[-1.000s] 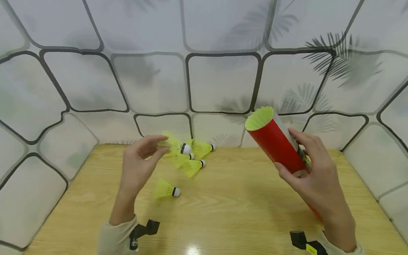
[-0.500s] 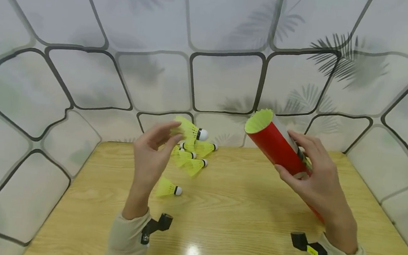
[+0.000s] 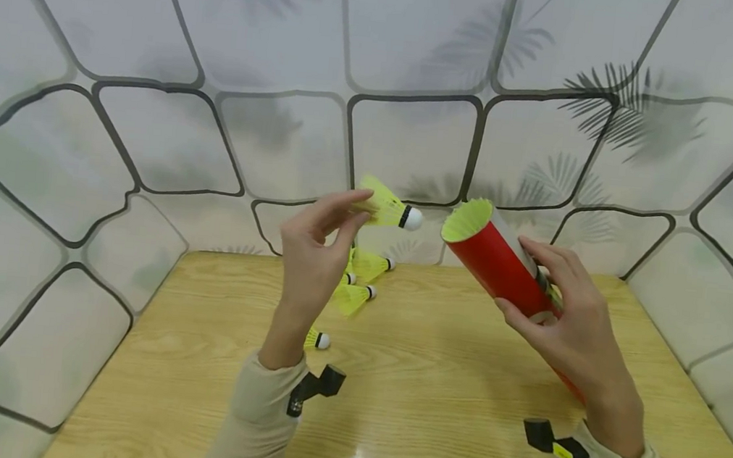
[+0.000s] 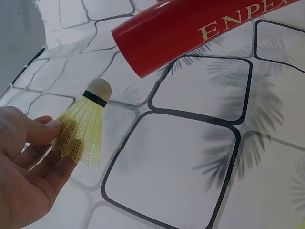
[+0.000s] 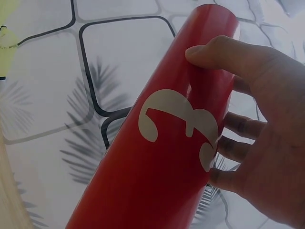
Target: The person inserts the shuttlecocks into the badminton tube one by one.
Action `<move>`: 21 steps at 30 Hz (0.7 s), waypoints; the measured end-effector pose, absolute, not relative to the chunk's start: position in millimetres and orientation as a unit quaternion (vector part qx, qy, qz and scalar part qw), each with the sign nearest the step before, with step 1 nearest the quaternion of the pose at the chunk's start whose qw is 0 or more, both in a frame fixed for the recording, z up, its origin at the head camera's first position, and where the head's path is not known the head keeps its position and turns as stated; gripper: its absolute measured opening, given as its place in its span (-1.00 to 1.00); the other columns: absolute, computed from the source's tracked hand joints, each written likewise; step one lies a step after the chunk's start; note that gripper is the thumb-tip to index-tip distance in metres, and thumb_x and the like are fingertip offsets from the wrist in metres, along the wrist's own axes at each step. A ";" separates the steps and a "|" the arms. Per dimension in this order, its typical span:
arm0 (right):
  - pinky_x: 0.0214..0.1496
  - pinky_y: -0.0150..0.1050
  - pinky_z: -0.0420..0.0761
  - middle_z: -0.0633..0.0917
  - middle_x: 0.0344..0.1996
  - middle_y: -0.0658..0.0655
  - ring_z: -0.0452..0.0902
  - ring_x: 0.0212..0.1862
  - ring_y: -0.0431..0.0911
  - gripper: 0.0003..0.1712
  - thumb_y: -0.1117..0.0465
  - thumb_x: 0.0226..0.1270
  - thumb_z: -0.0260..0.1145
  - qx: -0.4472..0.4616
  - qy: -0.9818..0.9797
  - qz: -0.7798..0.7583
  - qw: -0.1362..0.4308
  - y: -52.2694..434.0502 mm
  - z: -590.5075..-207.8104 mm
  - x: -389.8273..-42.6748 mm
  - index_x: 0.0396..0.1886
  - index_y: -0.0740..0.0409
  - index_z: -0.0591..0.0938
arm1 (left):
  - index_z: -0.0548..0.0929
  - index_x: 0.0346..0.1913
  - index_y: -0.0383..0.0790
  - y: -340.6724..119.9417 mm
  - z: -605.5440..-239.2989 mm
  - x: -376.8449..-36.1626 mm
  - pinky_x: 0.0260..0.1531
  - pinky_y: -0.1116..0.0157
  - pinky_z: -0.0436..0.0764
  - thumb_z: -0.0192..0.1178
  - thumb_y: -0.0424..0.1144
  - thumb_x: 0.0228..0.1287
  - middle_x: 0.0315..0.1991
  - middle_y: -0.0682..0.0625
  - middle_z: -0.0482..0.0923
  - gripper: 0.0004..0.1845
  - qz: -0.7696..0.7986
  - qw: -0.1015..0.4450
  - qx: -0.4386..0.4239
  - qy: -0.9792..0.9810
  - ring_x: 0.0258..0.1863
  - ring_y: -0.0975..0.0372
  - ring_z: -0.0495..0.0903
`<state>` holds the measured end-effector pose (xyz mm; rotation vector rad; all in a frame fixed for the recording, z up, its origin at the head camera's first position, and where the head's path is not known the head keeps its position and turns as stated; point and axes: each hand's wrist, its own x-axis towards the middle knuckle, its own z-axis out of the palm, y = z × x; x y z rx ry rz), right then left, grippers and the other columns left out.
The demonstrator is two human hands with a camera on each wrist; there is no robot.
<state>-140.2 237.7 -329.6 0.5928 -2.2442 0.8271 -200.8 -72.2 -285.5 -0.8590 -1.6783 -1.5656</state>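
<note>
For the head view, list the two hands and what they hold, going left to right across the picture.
Left hand, the yellow shuttlecock it pinches, red tube, right hand gripping that tube.

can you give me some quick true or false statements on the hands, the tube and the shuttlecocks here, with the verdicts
1. The right hand holds a red tube. True.
2. Both hands grip the tube. False: the left hand pinches a yellow shuttlecock instead.
3. The pinched shuttlecock's white tip points toward the tube. True.
4. The tube stands upright. False: it is held at a tilt.
5. Other shuttlecocks lie on the wooden table. True.
6. The pinched shuttlecock is inside the tube. False: it is outside, apart from the tube's open end.
</note>
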 end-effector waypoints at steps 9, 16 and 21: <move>-0.37 -0.56 0.59 0.57 0.18 0.16 0.44 0.00 -0.18 0.05 0.46 -0.11 0.64 0.236 -0.857 0.318 0.329 238.8 -329.5 -140.7 0.47 0.11 0.45 | 0.72 -0.01 -0.49 -48.5 -282.0 -204.7 -0.12 0.24 0.74 0.30 -0.59 0.31 -0.21 -0.24 0.73 -0.79 -0.588 0.355 -0.361 -0.630 -0.27 0.02 0.74; -0.41 -0.53 0.60 0.57 0.18 0.14 0.43 0.00 -0.18 0.03 0.46 -0.09 0.63 0.241 -0.856 0.323 0.324 237.8 -329.1 -140.8 0.47 0.11 0.46 | 0.75 -0.02 -0.44 -36.1 -287.2 -200.5 -0.04 0.25 0.72 0.34 -0.56 0.30 -0.21 -0.19 0.76 -0.79 -0.552 0.368 -0.367 -0.652 -0.21 0.09 0.75; -0.28 -0.60 0.59 0.57 0.20 0.14 0.45 0.06 -0.18 0.03 0.46 -0.09 0.64 0.243 -0.856 0.323 0.321 237.7 -329.2 -141.0 0.47 0.10 0.47 | 0.75 0.00 -0.42 -29.2 -288.4 -201.2 -0.04 0.28 0.71 0.30 -0.56 0.33 -0.17 -0.19 0.76 -0.78 -0.537 0.375 -0.372 -0.657 -0.18 0.11 0.74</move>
